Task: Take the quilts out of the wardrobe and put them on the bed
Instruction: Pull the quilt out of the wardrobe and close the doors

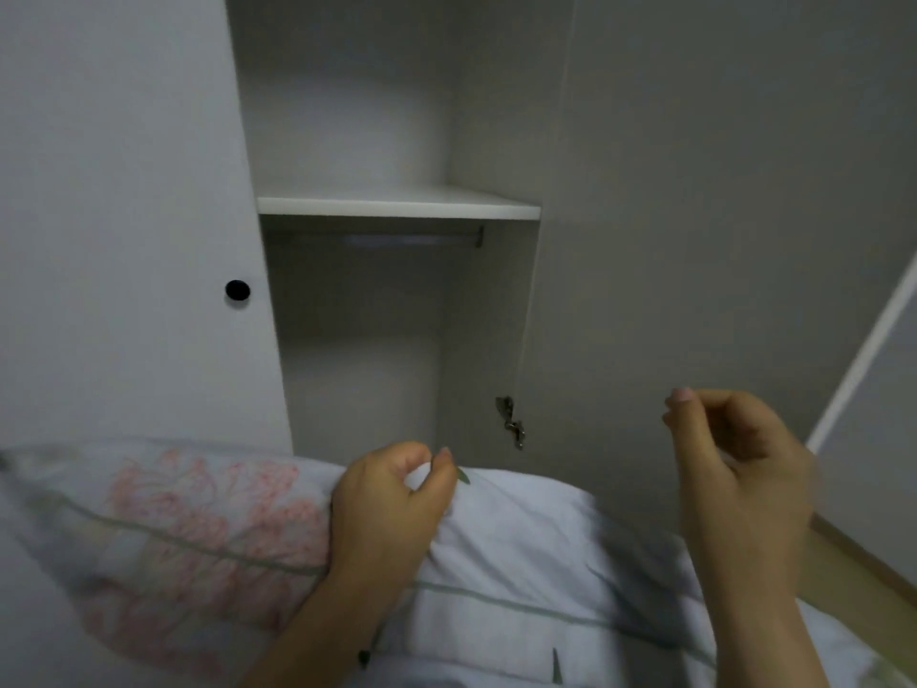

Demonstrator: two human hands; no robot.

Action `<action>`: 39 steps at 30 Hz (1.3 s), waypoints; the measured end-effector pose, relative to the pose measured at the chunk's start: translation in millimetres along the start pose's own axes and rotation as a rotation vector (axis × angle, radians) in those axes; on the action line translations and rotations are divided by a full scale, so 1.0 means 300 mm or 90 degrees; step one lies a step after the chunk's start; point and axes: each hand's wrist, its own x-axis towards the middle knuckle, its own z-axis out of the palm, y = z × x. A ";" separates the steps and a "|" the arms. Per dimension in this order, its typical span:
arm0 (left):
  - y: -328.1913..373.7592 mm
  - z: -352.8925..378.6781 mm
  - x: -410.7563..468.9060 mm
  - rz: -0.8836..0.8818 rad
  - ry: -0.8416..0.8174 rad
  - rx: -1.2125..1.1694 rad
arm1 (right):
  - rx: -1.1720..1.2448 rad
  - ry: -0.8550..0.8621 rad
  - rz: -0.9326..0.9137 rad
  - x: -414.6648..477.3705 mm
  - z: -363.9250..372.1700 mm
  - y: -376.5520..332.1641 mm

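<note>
1. Left hand, lower centre of frame: fingers and thumb are curled over a fold of the quilt, pinching a small bunch of cloth at its upper edge.
2. Right hand, lower right: held up in the air with fingers curled in toward the palm. Nothing is seen in them, and the hand is apart from the quilt.
3. Quilt position: it lies across the bottom of the frame, in front of the open wardrobe and below most of its opening. Cannot tell whether the far edge is inside. No bed is identifiable in view.
4. Handling (judgement): soft, puffy and limp, likely light for its bulk, and prone to sag and trail. A pinch on one fold would lift cloth only. Better to take hold under the folded bulk, one hand at each side, and gather it against the body.
5. Count:
   - quilt: 1 in view, white with a pink flower print at lower left and green stripes
   - hands: 2
   - shelf: 1
   - rail under the shelf: 1
   - black knob on the left panel: 1
   - hinge: 1, beside the open door at right
</note>
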 end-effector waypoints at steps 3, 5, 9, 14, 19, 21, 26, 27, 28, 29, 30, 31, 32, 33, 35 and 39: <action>0.038 0.057 -0.019 0.036 -0.017 -0.015 | -0.026 0.048 -0.005 0.002 -0.075 0.009; 0.054 0.080 -0.027 0.044 -0.031 -0.018 | -0.029 0.084 -0.004 -0.001 -0.108 0.022; 0.084 0.112 -0.054 0.067 -0.057 -0.017 | -0.033 0.143 0.011 -0.003 -0.160 0.054; 0.117 0.132 -0.085 0.059 -0.082 -0.019 | -0.054 0.131 0.048 -0.002 -0.157 0.082; 0.135 0.124 -0.097 0.063 -0.086 -0.039 | -0.040 0.117 0.080 -0.013 -0.127 0.097; 0.138 0.116 -0.099 0.062 -0.089 -0.048 | -0.033 0.097 0.099 -0.011 -0.130 0.106; 0.143 0.097 -0.108 0.052 -0.081 -0.051 | -0.014 0.093 0.129 -0.014 -0.132 0.096; 0.144 0.090 -0.112 0.055 -0.084 -0.054 | -0.005 0.091 0.132 -0.021 -0.130 0.087; 0.146 0.084 -0.116 0.059 -0.087 -0.056 | 0.003 0.090 0.133 -0.030 -0.127 0.079; 0.145 0.077 -0.119 0.064 -0.089 -0.056 | 0.009 0.086 0.134 -0.040 -0.124 0.070; 0.144 0.072 -0.121 0.068 -0.090 -0.057 | 0.013 0.082 0.135 -0.053 -0.120 0.059; 0.143 0.064 -0.122 0.069 -0.090 -0.058 | 0.020 0.076 0.136 -0.068 -0.113 0.045; 0.141 0.057 -0.122 0.072 -0.089 -0.057 | 0.027 0.069 0.137 -0.082 -0.105 0.031; 0.137 0.050 -0.122 0.076 -0.088 -0.055 | 0.034 0.060 0.136 -0.097 -0.095 0.014; 0.131 0.035 -0.121 0.082 -0.088 -0.048 | 0.044 0.036 0.129 -0.127 -0.073 -0.020; 0.110 -0.009 -0.116 0.079 -0.087 -0.041 | 0.028 -0.025 0.100 -0.175 -0.025 -0.066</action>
